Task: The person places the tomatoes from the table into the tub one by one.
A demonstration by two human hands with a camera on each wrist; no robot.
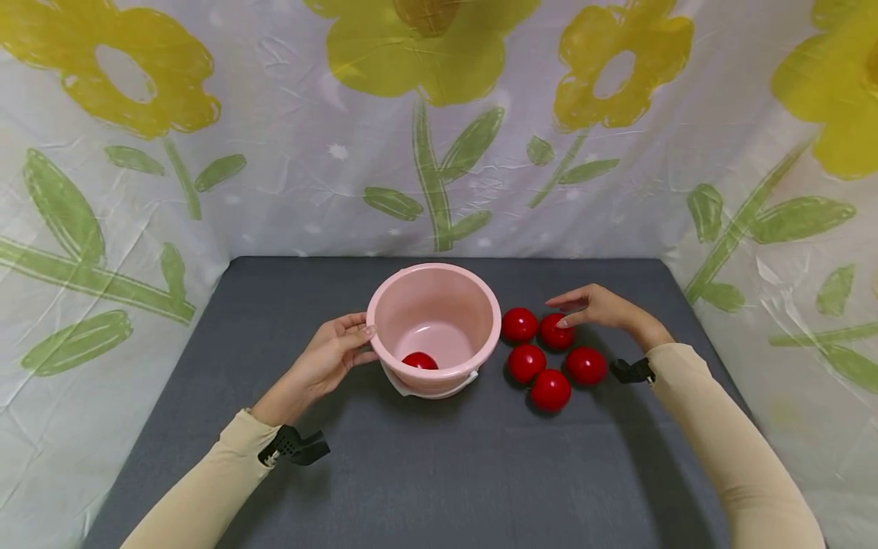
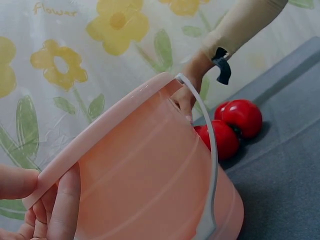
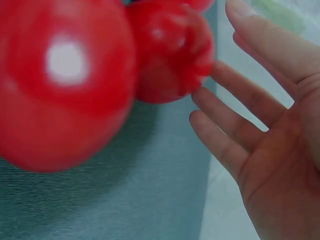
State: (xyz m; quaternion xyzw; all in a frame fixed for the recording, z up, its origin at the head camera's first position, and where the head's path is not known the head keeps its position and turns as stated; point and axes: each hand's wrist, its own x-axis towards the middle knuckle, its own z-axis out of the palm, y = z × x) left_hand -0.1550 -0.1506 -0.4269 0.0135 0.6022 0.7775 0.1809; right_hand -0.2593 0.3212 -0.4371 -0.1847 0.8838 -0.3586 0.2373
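Observation:
My left hand (image 1: 336,352) pinches the left rim of a pink bucket (image 1: 434,276), thumb over the edge and fingers beneath it, as the left wrist view shows. The bucket stands upright, its white handle (image 2: 212,160) hanging down at the side. One glossy red ball (image 1: 420,361) lies inside, partly hidden by the near wall. To the bucket's right, my right hand (image 1: 595,306) is over a red ball (image 1: 554,334) at the back of a group. From the right wrist, its fingers look spread and nearly straight, with fingertips right at that ball (image 3: 172,55).
Several more red balls sit close together right of the bucket, the nearest red ball (image 1: 550,391) in front and another red ball (image 1: 586,366) below my right wrist. A dark grey table (image 1: 439,480) carries everything. Flower-printed cloth (image 1: 295,191) hangs behind and along both sides.

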